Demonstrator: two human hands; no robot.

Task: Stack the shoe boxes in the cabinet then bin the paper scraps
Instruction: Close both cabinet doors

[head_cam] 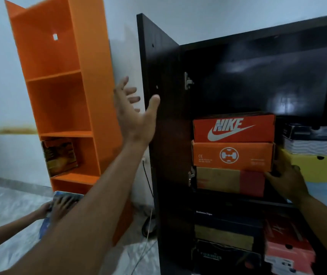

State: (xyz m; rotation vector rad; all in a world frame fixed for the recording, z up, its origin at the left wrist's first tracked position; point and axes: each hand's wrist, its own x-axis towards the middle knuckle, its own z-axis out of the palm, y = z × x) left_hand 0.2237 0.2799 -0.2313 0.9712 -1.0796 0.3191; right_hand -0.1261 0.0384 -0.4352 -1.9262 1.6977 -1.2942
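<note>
The dark cabinet (pixel 261 38) stands open, its door (pixel 158 62) swung out to the left. On its upper shelf a red Nike box (pixel 234 129) lies on an orange box (pixel 232 155), which lies on a brown and red box (pixel 230 180). My right hand (pixel 286 182) presses against the right end of the orange and brown boxes. My left hand (pixel 136 116) is raised with fingers spread, its thumb at the door's edge, holding nothing. To the right a grey box (pixel 311 139) rests on a yellow box (pixel 321 167). Several more boxes (pixel 228 235) fill the lower shelf.
An orange shelf unit (pixel 63 92) stands left of the cabinet with a box (pixel 60 155) on a low shelf. Another person's hands (pixel 59 205) hold a blue item at lower left. A cable (pixel 148 215) hangs by the cabinet. Pale sheeting (pixel 9 211) covers the floor.
</note>
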